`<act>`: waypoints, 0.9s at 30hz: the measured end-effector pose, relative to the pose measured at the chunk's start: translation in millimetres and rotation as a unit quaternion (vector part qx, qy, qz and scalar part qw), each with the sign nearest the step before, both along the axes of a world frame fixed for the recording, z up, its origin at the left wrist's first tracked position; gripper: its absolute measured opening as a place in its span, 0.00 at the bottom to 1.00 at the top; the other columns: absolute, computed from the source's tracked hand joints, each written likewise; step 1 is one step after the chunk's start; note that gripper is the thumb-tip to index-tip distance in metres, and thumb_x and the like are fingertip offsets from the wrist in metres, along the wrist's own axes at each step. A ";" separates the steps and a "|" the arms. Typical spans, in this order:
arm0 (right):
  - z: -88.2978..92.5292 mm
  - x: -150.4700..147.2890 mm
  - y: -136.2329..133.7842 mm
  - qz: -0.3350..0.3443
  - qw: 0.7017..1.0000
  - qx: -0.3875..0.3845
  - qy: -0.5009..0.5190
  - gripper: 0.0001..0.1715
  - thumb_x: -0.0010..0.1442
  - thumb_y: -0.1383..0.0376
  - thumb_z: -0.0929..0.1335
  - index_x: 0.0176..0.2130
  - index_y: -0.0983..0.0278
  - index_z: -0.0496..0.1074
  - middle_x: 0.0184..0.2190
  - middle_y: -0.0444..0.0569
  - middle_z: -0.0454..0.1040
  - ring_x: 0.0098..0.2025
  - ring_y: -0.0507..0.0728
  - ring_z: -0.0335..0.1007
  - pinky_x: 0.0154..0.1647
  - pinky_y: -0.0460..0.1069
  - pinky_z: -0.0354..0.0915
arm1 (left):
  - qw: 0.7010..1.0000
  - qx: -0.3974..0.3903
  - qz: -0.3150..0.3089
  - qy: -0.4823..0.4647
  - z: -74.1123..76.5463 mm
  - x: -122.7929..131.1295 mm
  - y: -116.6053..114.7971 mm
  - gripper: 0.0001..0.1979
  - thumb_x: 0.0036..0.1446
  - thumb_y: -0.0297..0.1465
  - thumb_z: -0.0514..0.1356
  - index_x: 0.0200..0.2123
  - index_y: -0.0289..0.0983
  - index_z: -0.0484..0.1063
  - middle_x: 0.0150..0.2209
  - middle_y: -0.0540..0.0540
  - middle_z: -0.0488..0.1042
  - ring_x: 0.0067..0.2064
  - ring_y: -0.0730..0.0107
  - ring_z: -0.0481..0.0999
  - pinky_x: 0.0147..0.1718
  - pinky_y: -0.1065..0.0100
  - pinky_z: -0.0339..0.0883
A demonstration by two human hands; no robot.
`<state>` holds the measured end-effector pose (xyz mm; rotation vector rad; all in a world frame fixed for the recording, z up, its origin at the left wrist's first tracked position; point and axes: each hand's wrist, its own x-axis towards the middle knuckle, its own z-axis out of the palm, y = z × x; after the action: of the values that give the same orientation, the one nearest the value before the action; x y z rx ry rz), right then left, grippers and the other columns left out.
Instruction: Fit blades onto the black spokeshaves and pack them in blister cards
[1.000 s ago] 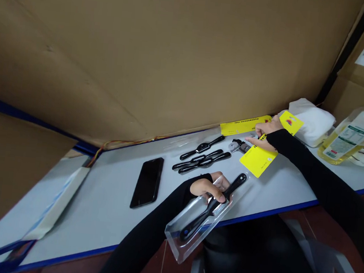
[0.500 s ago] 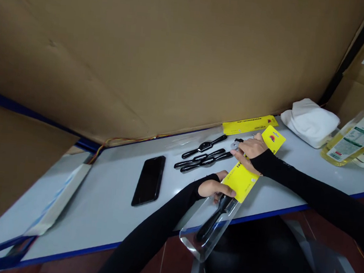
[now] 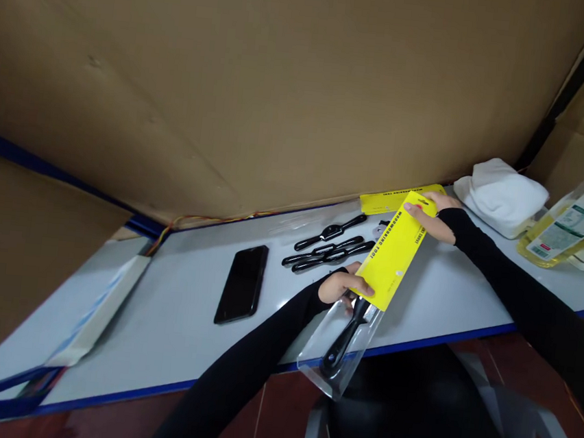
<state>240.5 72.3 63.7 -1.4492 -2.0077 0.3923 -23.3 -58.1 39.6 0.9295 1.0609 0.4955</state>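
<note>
My left hand (image 3: 340, 287) is closed around the lower part of a yellow card (image 3: 389, 256) printed "woodworking tool", thumb on its face. Between finger and thumb it also pinches a clear plastic blister pack (image 3: 316, 366), which hangs below the card over the table's front edge. Inside the plastic lies a black-handled spokeshave (image 3: 342, 344), its upper part hidden by hand and card. My right hand (image 3: 434, 219) grips the card's top end, thumb in front and fingers behind. Several loose black spokeshaves (image 3: 330, 233) rest on the table just beyond my left hand.
A black phone (image 3: 241, 284) lies on the white table (image 3: 158, 323), left of the tools. Behind is another yellow card (image 3: 376, 203). A white cloth bundle (image 3: 501, 194) and a bottle of yellow liquid (image 3: 565, 224) stand at right. Cardboard (image 3: 283, 94) walls the back.
My right hand has left the small grey metal part behind the card and moved to the card's top end. The card has turned more face-on, and the blister pack has risen slightly.
</note>
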 end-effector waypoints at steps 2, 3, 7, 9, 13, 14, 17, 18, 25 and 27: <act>1.7 -9.5 -12.6 -0.008 1.000 -0.009 0.013 0.39 0.58 0.34 0.69 0.49 0.63 0.76 0.40 0.56 0.82 0.39 0.64 0.78 0.40 0.56 0.70 | 0.999 -0.013 0.008 -0.032 3.7 2.0 0.0 0.19 0.37 0.30 0.70 0.37 0.31 0.82 0.22 0.45 0.79 0.17 0.69 0.70 0.11 0.73 0.57; 2.3 -15.6 -21.9 -0.005 1.000 -0.008 0.018 0.38 0.59 0.34 0.69 0.49 0.63 0.76 0.40 0.55 0.82 0.38 0.64 0.78 0.40 0.56 0.70 | 0.998 -0.020 0.018 -0.050 5.7 3.6 -0.1 0.18 0.39 0.30 0.69 0.38 0.30 0.83 0.25 0.43 0.81 0.20 0.65 0.75 0.14 0.71 0.64; -3.5 -39.6 -61.0 0.131 0.991 -0.015 0.014 0.37 0.64 0.36 0.65 0.52 0.63 0.76 0.42 0.55 0.82 0.36 0.62 0.78 0.40 0.56 0.71 | 0.991 -0.035 0.095 -0.090 12.1 10.3 -0.3 0.15 0.55 0.35 0.70 0.40 0.28 0.83 0.34 0.36 0.85 0.31 0.58 0.84 0.32 0.66 0.78; -10.5 -47.0 -71.5 0.161 0.987 0.016 0.020 0.43 0.62 0.35 0.67 0.59 0.65 0.73 0.48 0.60 0.81 0.43 0.65 0.78 0.44 0.57 0.72 | 0.989 -0.043 0.114 -0.087 14.5 12.1 -0.2 0.16 0.59 0.37 0.70 0.41 0.28 0.82 0.35 0.35 0.85 0.31 0.59 0.84 0.32 0.67 0.78; -19.6 -48.5 -70.0 0.161 0.985 0.040 0.033 0.39 0.65 0.39 0.67 0.60 0.64 0.73 0.52 0.59 0.79 0.50 0.66 0.77 0.51 0.59 0.72 | 0.988 -0.056 0.118 -0.079 18.0 11.9 1.5 0.14 0.66 0.35 0.64 0.41 0.27 0.82 0.35 0.35 0.85 0.33 0.59 0.85 0.33 0.67 0.78; -20.1 -47.3 -67.9 0.160 0.986 0.036 0.030 0.37 0.66 0.40 0.67 0.59 0.63 0.74 0.51 0.58 0.79 0.50 0.66 0.77 0.51 0.59 0.71 | 0.989 -0.059 0.114 -0.077 18.3 11.3 2.1 0.14 0.67 0.34 0.63 0.41 0.26 0.82 0.35 0.35 0.85 0.34 0.58 0.85 0.33 0.67 0.78; -20.1 -45.2 -64.7 0.162 0.986 0.030 0.012 0.39 0.66 0.40 0.67 0.62 0.64 0.72 0.48 0.58 0.78 0.46 0.65 0.76 0.49 0.58 0.71 | 0.989 -0.055 0.106 -0.088 16.5 8.6 3.9 0.14 0.65 0.34 0.65 0.40 0.26 0.83 0.36 0.35 0.85 0.33 0.58 0.85 0.31 0.68 0.77; -20.2 -45.4 -64.8 0.164 0.986 0.033 0.009 0.40 0.66 0.40 0.67 0.63 0.65 0.71 0.47 0.58 0.77 0.45 0.65 0.75 0.48 0.57 0.71 | 0.989 -0.051 0.101 -0.095 15.2 7.4 4.3 0.14 0.63 0.35 0.67 0.39 0.26 0.83 0.36 0.34 0.85 0.33 0.57 0.86 0.31 0.68 0.77; -20.1 -47.4 -65.1 0.166 0.985 0.012 0.049 0.43 0.65 0.40 0.67 0.67 0.63 0.67 0.48 0.57 0.76 0.34 0.58 0.71 0.38 0.55 0.70 | 0.989 -0.008 0.108 -0.104 15.0 -5.1 9.3 0.18 0.60 0.37 0.70 0.42 0.25 0.83 0.35 0.33 0.85 0.31 0.55 0.85 0.34 0.64 0.79; -18.8 -46.7 -62.1 0.148 0.985 -0.015 0.085 0.45 0.65 0.40 0.68 0.69 0.64 0.65 0.47 0.55 0.76 0.30 0.55 0.69 0.34 0.54 0.70 | 0.985 0.001 0.139 -0.100 19.1 -10.2 14.8 0.19 0.62 0.37 0.68 0.45 0.24 0.82 0.35 0.33 0.85 0.33 0.54 0.86 0.36 0.63 0.80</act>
<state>193.8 10.2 44.9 -1.0930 -2.0854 0.6516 -33.5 -43.3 58.7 0.7179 1.0116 0.8049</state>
